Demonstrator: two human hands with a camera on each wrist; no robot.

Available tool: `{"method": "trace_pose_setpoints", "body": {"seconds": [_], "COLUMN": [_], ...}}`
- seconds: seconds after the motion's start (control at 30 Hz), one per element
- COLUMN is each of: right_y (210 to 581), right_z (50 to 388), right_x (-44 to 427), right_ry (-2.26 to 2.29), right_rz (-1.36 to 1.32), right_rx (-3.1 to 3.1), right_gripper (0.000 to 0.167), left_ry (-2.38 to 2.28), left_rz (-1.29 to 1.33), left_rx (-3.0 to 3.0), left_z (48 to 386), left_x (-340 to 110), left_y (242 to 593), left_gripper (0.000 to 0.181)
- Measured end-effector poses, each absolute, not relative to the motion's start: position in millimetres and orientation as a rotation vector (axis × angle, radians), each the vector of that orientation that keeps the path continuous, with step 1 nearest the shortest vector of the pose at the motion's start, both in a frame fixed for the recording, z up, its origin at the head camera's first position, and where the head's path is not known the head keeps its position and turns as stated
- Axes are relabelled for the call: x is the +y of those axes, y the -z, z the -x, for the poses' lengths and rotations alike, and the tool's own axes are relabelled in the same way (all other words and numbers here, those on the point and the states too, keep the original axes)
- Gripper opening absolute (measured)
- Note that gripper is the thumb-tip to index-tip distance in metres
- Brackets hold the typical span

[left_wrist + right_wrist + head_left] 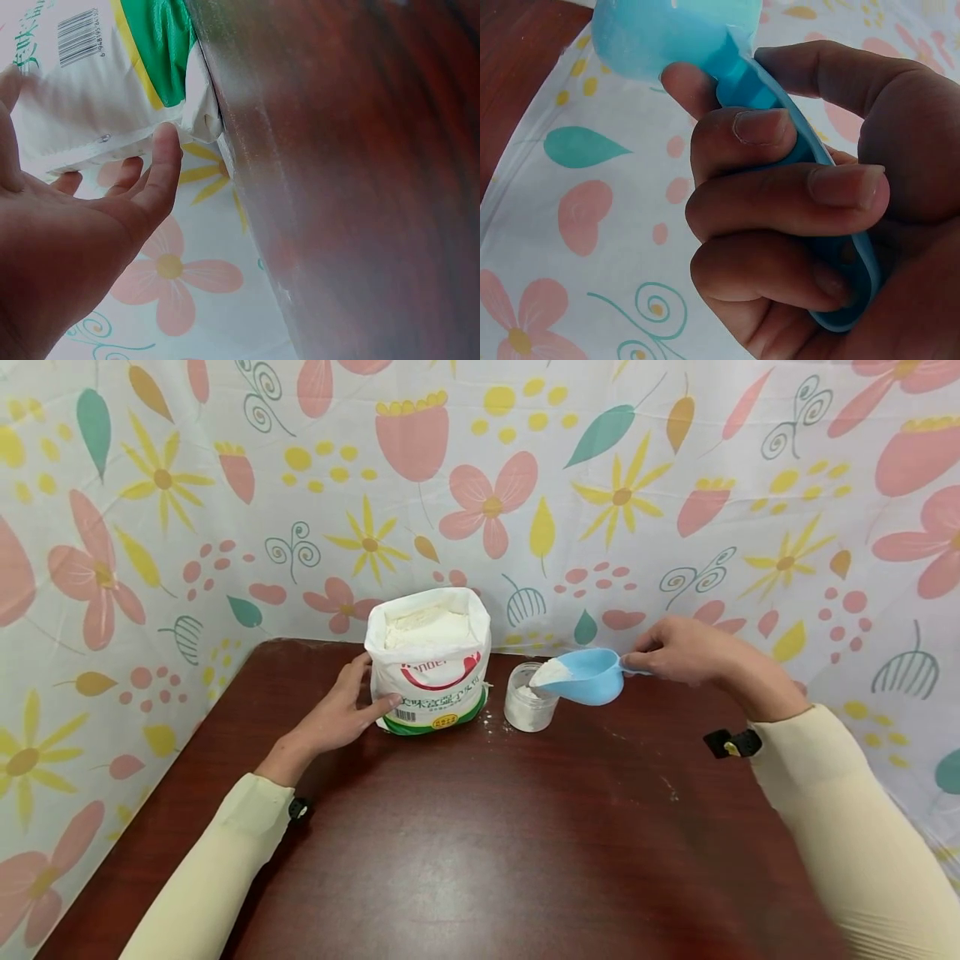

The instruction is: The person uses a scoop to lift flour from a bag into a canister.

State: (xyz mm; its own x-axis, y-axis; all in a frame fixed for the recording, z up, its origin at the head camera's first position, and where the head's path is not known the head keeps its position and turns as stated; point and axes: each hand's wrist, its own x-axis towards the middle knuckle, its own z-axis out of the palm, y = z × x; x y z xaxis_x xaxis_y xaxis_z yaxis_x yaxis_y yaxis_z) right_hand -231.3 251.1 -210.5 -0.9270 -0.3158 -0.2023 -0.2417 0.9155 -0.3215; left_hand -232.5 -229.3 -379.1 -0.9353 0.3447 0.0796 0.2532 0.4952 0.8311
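My right hand point(678, 650) grips the handle of a light blue scoop point(596, 677). In the right wrist view, the fingers curl round the blue handle point(859, 277). White flour point(551, 673) lies at the scoop's lip, which tips over the mouth of a clear jar point(528, 714). The jar has flour inside. To its left stands an open white flour bag point(431, 681), filled high with flour. My left hand point(341, 710) rests against the bag's left side, thumb on the front; the left wrist view shows its fingers loosely extended along the bag's edge point(105, 146).
A dark red-brown wooden table point(450, 843) bears the things. Spilled flour specks point(491, 720) dot it between bag and jar, with fainter traces at the right. A flower-patterned cloth point(480, 468) hangs close behind the bag and along both sides.
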Motion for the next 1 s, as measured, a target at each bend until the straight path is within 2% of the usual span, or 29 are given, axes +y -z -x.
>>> {"method": "trace_pose_setpoints", "body": {"seconds": [0.53, 1.0], "right_y": [204, 197], "right_z": [232, 232], "right_x": [235, 218], "right_ry": [0.315, 0.178], "right_rz": [0.446, 0.501], "right_rx": [2.861, 2.886], "right_gripper": [0.024, 0.030], "left_ry": [-1.468, -1.470], "left_rz": [-0.530, -0.538], "left_rx": [2.594, 2.585], "left_z": [230, 230], "left_x": [-228, -228], "left_y": [375, 375], "left_gripper": [0.092, 0.091]}}
